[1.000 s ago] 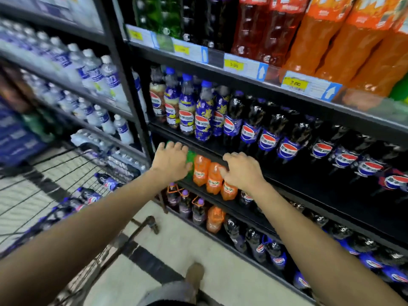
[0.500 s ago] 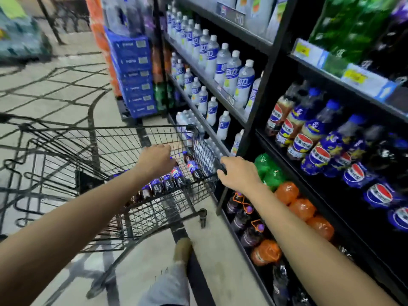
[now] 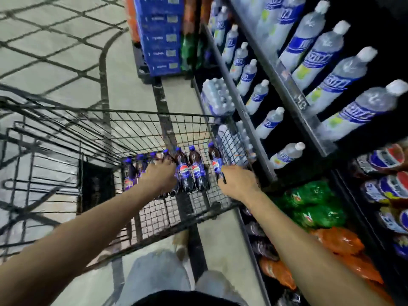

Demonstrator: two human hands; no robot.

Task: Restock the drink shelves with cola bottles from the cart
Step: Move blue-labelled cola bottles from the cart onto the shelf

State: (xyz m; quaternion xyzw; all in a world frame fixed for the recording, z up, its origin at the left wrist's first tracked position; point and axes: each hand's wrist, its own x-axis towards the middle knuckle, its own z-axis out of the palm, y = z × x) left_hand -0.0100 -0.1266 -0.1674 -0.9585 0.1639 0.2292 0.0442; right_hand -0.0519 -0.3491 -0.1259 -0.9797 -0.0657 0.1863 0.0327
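Head camera: pale tiled floor (image 3: 55, 62) lies open left of the black wire shopping cart (image 3: 132, 111). Left hand (image 3: 160, 177) curls over dark blue-capped plastic cola bottles (image 3: 194, 171) lined along the basket's bottom; whether it grips one I cannot tell. Right hand (image 3: 237, 183) clasps the rightmost bottle by the cart's right wall, just beside the black metal drink shelves (image 3: 242, 111).

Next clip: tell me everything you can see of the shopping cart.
The shopping cart is a dark wire-mesh basket, seemingly metal, standing on the tiled floor right beside the drink shelves. A row of blue-capped cola bottles sits side by side at its near right end. The left hand and right hand reach inside, each gripping a bottle.
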